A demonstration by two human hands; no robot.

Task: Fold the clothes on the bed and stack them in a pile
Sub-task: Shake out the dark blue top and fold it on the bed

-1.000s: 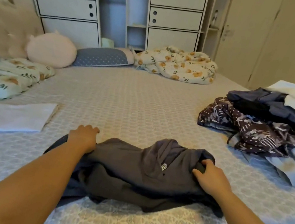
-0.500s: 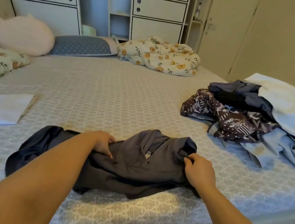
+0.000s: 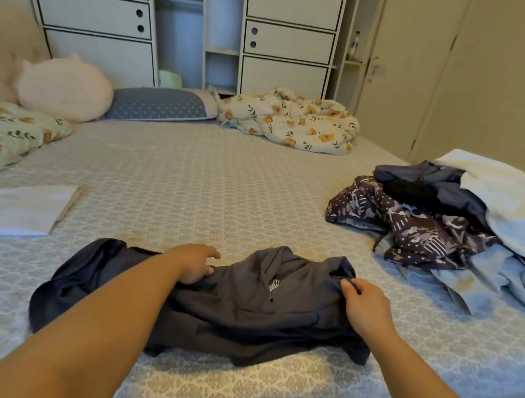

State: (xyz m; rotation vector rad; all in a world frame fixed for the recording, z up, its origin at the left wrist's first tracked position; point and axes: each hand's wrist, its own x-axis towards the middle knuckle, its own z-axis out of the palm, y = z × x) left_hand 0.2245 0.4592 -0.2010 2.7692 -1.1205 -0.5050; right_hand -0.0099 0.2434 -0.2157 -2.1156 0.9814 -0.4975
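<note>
**A:** What's changed on your feed in the last second?

**B:** My left hand [image 3: 195, 263] has come off the far left end of the dark grey shirt [image 3: 235, 309] and moved in toward its middle; a second ago it was bunched on the cloth, now the grip is released, fingers spread and loosely bent, resting on the fabric without holding any of it; the left end of the shirt lies slack on the bed [image 3: 186, 186], trailing out past my forearm.

**A:** And the right?

**B:** My right hand [image 3: 363, 302] has kept its place at the shirt's right end; thumb and fingers pinch a raised fold of the edge there; that grip hasn't let go across the three frames.

**A:** Where's the shirt relative to the rest?

**B:** Crumpled near the front edge of the bed, just in front of me; the unfolded heap of clothes [image 3: 465, 225] sits well to the right of the shirt and farther back; a folded white garment [image 3: 5, 211] lies flat to the shirt's left, apart from it; I'd take that as the start of the pile.

**A:** So what does it mean for the task?

**B:** I judge I'm re-gripping, hunting for a better hold to spread the shirt flat; no fold is made in it yet; with the heap untouched, the job is still in its early part.
</note>
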